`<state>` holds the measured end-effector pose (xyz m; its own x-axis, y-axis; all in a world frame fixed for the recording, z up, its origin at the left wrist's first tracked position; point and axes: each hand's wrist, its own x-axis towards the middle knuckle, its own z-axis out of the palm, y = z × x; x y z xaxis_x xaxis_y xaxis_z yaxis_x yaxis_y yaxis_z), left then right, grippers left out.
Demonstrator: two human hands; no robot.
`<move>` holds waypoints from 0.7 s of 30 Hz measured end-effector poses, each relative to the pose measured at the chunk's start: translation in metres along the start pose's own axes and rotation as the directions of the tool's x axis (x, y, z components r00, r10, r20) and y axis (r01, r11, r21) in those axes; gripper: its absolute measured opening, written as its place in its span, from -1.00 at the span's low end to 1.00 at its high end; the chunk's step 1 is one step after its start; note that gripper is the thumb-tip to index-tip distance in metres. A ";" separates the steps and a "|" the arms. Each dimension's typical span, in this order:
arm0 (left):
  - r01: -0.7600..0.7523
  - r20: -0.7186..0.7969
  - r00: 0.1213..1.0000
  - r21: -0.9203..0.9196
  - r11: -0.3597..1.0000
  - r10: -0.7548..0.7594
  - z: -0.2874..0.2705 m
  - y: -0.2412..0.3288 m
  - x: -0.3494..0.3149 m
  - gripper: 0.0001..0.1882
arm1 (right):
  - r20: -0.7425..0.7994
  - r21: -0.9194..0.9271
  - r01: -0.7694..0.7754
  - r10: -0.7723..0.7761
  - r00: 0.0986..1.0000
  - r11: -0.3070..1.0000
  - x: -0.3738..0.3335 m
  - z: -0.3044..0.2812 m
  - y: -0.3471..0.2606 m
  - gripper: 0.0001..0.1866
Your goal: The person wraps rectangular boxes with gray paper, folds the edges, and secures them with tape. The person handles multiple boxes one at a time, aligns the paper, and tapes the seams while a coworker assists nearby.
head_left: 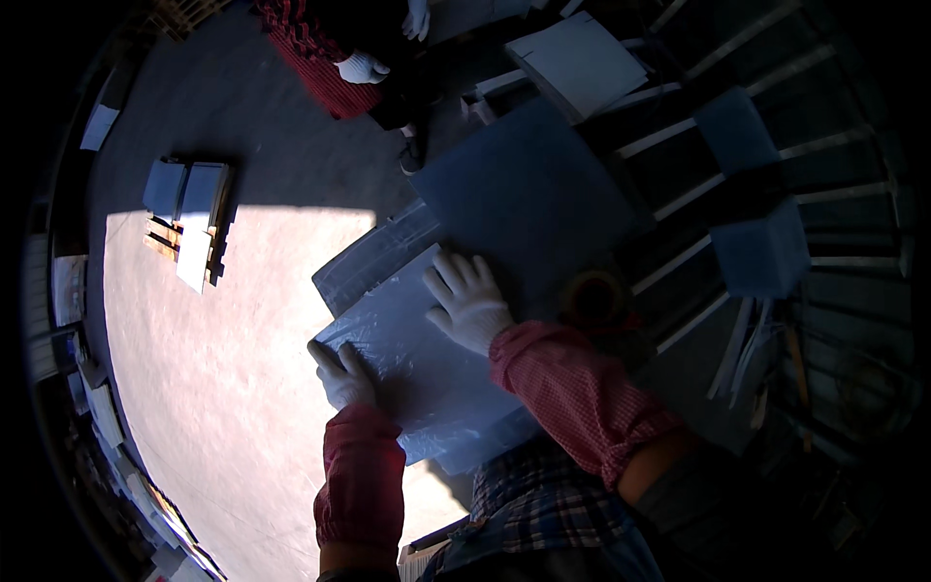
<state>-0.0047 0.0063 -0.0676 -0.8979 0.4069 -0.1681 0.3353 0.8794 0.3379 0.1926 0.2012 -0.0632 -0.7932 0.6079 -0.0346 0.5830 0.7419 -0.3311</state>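
A flat rectangular panel lies in front of me, covered with shiny, wrinkled clear plastic film. My right hand, in a white glove, rests on its upper part with the fingers spread. At the panel's left edge is my left hand, also gloved, its fingers apart and touching the film near the corner. Red checked sleeve covers reach up both forearms. Beyond the wrapped panel lies a larger dark blue-grey sheet. A strip of another film-covered piece shows beside it.
A dim yellowish ring-shaped thing sits right of my right hand. Slatted racking with blue-grey blocks fills the right side. A white board lies at the back. Another person's gloved hand shows far off. A loaded pallet stands left on the floor.
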 end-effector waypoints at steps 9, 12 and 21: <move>0.023 0.053 0.998 -0.046 0.999 -0.021 -0.010 0.019 -0.004 -0.23 | -0.100 0.016 0.016 -0.014 0.995 1.000 -0.003 0.003 0.002 -0.29; 0.020 0.018 1.000 -0.044 0.999 -0.020 -0.010 0.028 -0.011 -0.24 | -0.007 0.015 -0.012 0.012 1.000 1.000 -0.005 -0.003 0.002 -0.25; 0.005 0.043 0.999 -0.116 0.993 0.000 0.005 0.004 -0.004 -0.19 | 0.063 0.026 -0.037 0.035 0.997 0.999 -0.005 -0.005 0.002 -0.24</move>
<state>0.0018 0.0090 -0.0698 -0.8847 0.4173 -0.2076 0.2956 0.8468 0.4423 0.1990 0.2007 -0.0592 -0.7817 0.6147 -0.1052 0.6071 0.7114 -0.3539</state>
